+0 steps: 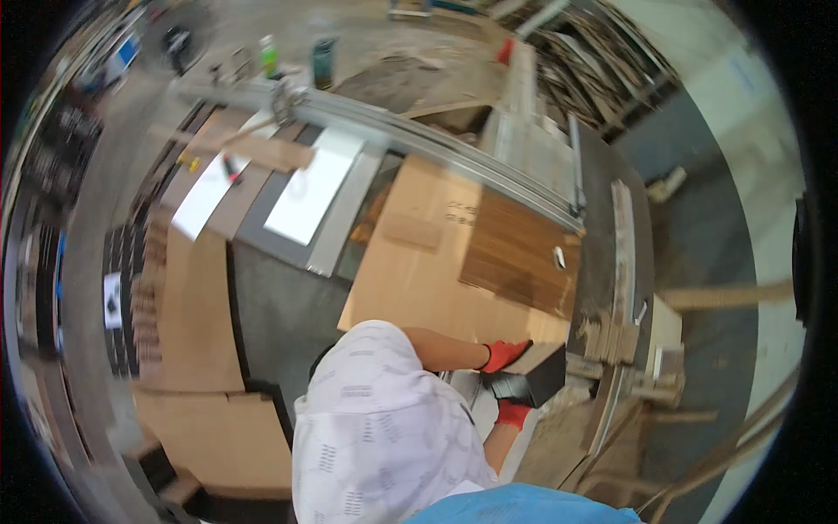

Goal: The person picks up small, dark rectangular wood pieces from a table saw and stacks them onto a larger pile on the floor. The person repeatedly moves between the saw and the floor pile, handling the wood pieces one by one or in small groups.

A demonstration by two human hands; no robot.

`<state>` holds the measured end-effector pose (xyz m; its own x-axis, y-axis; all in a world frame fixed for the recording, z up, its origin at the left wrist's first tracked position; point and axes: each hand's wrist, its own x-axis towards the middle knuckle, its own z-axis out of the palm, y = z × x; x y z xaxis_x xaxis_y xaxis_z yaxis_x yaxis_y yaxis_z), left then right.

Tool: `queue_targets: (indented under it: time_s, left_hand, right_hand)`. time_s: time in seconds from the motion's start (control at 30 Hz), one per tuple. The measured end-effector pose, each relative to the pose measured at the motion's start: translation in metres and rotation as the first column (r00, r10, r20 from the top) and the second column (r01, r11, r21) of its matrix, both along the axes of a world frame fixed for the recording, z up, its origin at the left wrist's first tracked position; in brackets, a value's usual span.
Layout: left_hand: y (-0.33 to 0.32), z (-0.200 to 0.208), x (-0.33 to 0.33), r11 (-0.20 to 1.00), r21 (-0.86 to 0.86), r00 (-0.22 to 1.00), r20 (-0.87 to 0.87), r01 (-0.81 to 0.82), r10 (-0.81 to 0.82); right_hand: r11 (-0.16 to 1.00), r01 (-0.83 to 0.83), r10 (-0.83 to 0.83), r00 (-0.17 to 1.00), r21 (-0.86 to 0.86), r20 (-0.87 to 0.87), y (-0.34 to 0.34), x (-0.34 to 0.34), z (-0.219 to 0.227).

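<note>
Reaching out to the right, both my arms end in red gloves around a dark, box-shaped stack of panels [539,379] with a brown upper face. My left hand [506,355] grips its far left end. Lower down, my right hand [513,414] is closed at the near side, its fingers partly hidden by the stack. Just beyond the stack lies a large light wood board [410,288] on the work table. A darker brown wood panel [515,253] rests on that board, with a small white object [559,257] on top.
A metal rail [436,144] runs along the table's far side. White panels [314,188] and a red-and-black tool [230,169] lie to the left. Cardboard sheets [196,314] and stacked dark strips [122,288] are at far left. Wood offcuts [611,341] crowd the right side.
</note>
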<state>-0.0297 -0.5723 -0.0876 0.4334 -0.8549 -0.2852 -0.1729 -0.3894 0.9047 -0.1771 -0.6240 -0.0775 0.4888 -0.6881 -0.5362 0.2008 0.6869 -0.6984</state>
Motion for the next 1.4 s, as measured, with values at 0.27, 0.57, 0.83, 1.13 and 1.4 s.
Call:
queue_targets:
  time_s: [0.27,0.57,0.83,1.13,1.4]
  left_hand:
    - [0.046,0.068,-0.006,0.964,0.107,0.895,-0.359,-0.244,0.266]
    - [0.059,0.039,0.030,0.924,0.015,0.645,-0.712,-0.382,0.278]
    - [0.079,0.029,0.040,0.922,-0.072,0.670,-0.709,-0.380,0.220]
    - [0.060,-0.015,0.078,0.980,-0.171,0.334,-0.934,-0.100,-0.129]
    - [0.062,-0.021,0.121,0.984,-0.162,0.614,-0.770,0.076,-0.175]
  right_hand:
    - [0.992,-0.119,0.118,0.993,-0.048,-0.029,0.001,0.006,-0.011]
    - [0.952,-0.293,0.293,0.956,-0.085,-0.007,0.007,0.035,-0.002]
    - [0.934,-0.342,0.343,0.939,-0.100,-0.004,0.013,0.045,-0.011]
    - [0.998,-0.056,0.047,0.960,0.023,0.275,0.048,0.057,-0.047]
    - [0.957,0.185,-0.165,0.981,0.222,-0.106,0.096,0.058,0.018]
